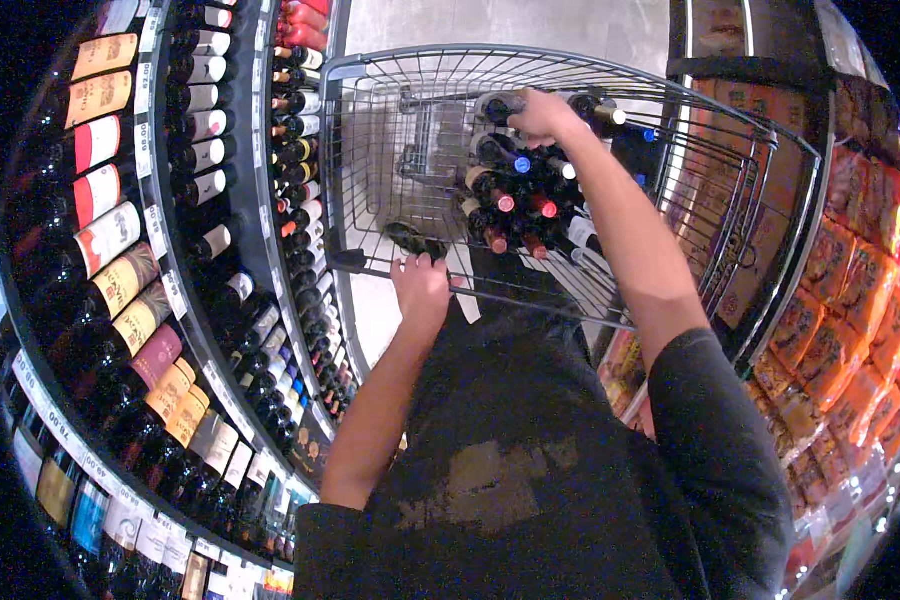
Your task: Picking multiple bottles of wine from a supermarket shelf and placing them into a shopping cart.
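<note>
A wire shopping cart [375, 165] stands before me. Several dark wine bottles [487, 202] lie heaped inside it, with red, blue and white caps. My right hand [544, 120] reaches over the heap, its fingers around a dark bottle [499, 109] at the far side of the pile. My left hand [424, 289] rests on the near rim of the cart, fingers curled over the bar. Just beyond those fingers is a dark object [412, 238]; whether it is a shoe below the wires or something inside the cart, I cannot tell.
To the left, curved-looking shelves [146, 120] hold rows of wine bottles [210, 150] above price strips. Cardboard boxes [757, 225] stand on the right, beside stacked orange food packets [832, 300]. Grey floor [510, 22] shows beyond the cart.
</note>
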`<act>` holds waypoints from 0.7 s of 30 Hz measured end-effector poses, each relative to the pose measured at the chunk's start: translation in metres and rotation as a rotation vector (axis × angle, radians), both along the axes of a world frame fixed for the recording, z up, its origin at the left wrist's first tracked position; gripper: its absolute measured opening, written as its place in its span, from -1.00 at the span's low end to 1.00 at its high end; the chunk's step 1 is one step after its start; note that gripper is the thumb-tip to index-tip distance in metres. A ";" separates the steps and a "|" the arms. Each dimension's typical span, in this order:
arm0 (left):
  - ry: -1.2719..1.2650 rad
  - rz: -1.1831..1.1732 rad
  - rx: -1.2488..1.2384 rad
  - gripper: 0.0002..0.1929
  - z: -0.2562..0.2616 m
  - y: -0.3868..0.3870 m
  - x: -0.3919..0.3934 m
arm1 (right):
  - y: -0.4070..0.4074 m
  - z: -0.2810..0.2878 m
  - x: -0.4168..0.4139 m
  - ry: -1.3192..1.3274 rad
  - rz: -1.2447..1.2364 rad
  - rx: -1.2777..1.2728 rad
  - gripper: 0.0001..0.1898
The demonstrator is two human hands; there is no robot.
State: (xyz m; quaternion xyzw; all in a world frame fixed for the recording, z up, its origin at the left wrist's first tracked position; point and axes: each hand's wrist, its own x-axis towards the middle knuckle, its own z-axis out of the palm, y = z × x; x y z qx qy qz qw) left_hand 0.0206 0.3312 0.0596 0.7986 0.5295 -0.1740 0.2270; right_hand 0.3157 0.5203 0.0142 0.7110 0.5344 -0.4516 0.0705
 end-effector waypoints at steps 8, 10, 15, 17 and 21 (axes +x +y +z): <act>0.151 -0.060 -0.050 -0.57 0.007 0.003 0.001 | -0.154 0.111 0.006 -0.015 -0.301 0.599 -0.83; 0.174 -0.072 -0.053 -0.59 0.011 0.006 0.003 | -0.202 0.127 0.006 0.000 -0.167 0.390 -0.71; 0.198 -0.152 -0.078 -0.76 0.010 0.004 -0.004 | -0.304 0.088 0.024 -0.030 0.265 0.207 -0.47; 0.209 -0.160 -0.089 -0.77 0.015 0.005 -0.002 | -0.322 0.070 0.032 0.068 0.167 0.237 -0.42; 0.219 -0.166 -0.122 -0.78 0.011 0.002 -0.007 | -0.330 0.075 0.023 0.360 -0.213 -0.012 -0.43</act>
